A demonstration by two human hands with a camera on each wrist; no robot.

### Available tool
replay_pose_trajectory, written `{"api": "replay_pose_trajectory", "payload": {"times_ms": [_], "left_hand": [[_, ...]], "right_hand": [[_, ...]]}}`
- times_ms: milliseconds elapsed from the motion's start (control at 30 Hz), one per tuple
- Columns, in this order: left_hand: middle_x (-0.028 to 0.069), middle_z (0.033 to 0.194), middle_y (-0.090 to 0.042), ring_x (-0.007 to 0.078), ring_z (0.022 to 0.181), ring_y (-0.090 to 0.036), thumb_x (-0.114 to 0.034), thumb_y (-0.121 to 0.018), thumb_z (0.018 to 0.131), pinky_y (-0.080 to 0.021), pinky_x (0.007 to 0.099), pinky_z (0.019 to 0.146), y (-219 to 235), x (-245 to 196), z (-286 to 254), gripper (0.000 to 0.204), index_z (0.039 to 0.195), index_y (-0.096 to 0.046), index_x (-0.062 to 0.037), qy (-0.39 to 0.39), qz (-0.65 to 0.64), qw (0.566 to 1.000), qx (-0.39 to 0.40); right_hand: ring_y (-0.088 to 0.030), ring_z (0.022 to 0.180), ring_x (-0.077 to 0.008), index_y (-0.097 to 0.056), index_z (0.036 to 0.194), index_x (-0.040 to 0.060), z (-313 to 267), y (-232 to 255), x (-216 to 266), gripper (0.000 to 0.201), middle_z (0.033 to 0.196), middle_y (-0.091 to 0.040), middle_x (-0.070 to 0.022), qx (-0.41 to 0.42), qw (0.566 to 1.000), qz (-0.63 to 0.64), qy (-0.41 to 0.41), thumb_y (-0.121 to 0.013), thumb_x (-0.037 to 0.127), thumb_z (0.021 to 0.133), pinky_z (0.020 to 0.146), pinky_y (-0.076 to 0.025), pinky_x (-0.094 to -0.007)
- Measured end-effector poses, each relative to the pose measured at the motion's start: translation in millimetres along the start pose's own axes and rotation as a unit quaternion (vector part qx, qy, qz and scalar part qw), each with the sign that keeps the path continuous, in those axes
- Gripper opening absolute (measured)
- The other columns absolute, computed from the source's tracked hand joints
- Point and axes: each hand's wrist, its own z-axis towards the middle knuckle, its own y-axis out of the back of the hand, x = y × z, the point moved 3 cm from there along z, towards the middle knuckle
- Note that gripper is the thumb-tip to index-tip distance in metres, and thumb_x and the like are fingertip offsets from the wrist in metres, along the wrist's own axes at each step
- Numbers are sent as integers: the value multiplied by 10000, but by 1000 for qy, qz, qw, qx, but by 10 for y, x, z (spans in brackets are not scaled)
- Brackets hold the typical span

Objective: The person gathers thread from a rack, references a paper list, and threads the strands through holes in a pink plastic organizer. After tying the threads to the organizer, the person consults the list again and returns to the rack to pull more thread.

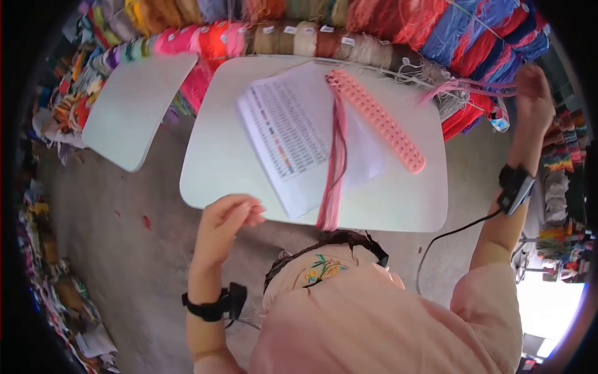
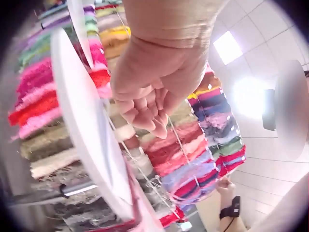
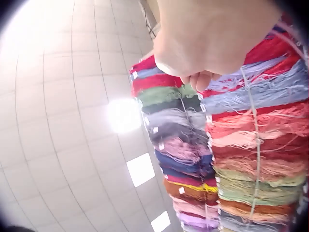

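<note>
My right hand [image 1: 534, 93] is raised at the far right and grips a bundle of pink thread strands [image 1: 464, 85], which trail left past the table's corner. In the right wrist view its fingers are curled and partly hidden by the back of the hand. My left hand [image 1: 227, 225] hangs loosely curled and holds nothing, beside the front left edge of the white table [image 1: 417, 202]. On the table, a pink strip with rows of holes [image 1: 379, 121] lies slanted over printed sheets [image 1: 283, 128]. A hank of pink and dark threads [image 1: 333, 193] runs from the strip's upper end toward the front edge.
Hanks of coloured yarn [image 1: 398, 19] hang on rods behind the table, many with small white tags. Another white tabletop [image 1: 140, 106] stands to the left. A black cable [image 1: 458, 229] runs from the right wrist camera. More yarn [image 1: 65, 293] lines the left side.
</note>
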Motion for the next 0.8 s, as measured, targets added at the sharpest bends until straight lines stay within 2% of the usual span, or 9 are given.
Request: {"api": "replay_pose_trajectory", "payload": {"times_ms": [67,100,200,367,400,433,633,733,800], "left_hand": [[80,856,-601,136,757,-575,-88,-467,841,-443,239,658,-434,-177,410,182,944,-562,29,-5,17,997,71],[83,866,-600,135,768,-573,-90,-466,844,-443,240,663,-659,-233,620,185,952,-559,27,-4,9,995,100],[90,899,-587,151,825,-567,-82,-462,839,-441,250,698,-1221,-230,1156,196,983,-539,27,23,-41,990,131],[71,870,-566,171,842,-555,-60,-454,826,-432,279,747,-1701,123,1979,182,980,-518,12,67,-97,993,-15],[65,849,-563,169,823,-553,-60,-455,823,-431,285,743,-1725,190,2116,170,966,-517,7,85,-105,990,-51],[59,828,-560,168,805,-551,-59,-455,821,-430,291,740,-1730,226,2201,157,951,-517,2,103,-113,985,-86],[18,680,-537,80,537,-480,-138,-537,804,-368,207,444,-1742,439,2216,99,846,-531,-49,161,-92,982,-28],[29,585,-513,87,459,-465,-120,-555,778,-331,197,381,-1850,442,2018,112,821,-532,-19,152,-12,988,-14],[30,605,-543,74,449,-465,-142,-583,775,-342,188,393,-1915,445,1889,124,780,-553,-22,161,29,987,-1]], "right_hand": [[-533,812,-142,-564,927,-1,-480,-478,-531,196,907,-571,-75,6,980,-187,-73,-429,96,824,751,-425,-267],[-536,783,-135,-591,897,28,-602,-569,-857,175,890,-578,-36,91,959,-253,-90,-453,67,796,711,-430,-270],[-520,699,-115,-634,788,31,-812,-573,-1796,122,749,-590,-17,118,910,-327,-226,-570,39,685,647,-424,-242],[-556,616,-122,-628,735,18,-916,-560,-2784,95,679,-607,-75,149,908,-352,-172,-585,47,656,562,-444,-259],[-562,611,-136,-620,727,19,-1027,-569,-2844,84,678,-600,-96,155,898,-364,-193,-580,48,659,552,-445,-268],[-564,613,-192,-610,702,24,-1103,-668,-2727,61,693,-581,-118,176,882,-434,-49,-580,44,652,557,-445,-280],[-548,628,-229,-594,724,9,-1505,-616,-2169,105,697,-553,-115,192,897,-371,-147,-578,28,622,553,-437,-305],[-528,648,-180,-577,766,-15,-1804,-506,-1938,92,735,-550,-98,290,880,-363,-97,-558,-15,676,554,-418,-274],[-528,640,-186,-570,779,-27,-1845,-504,-1862,96,736,-550,-106,309,859,-382,-144,-542,-23,687,554,-422,-280]]}}
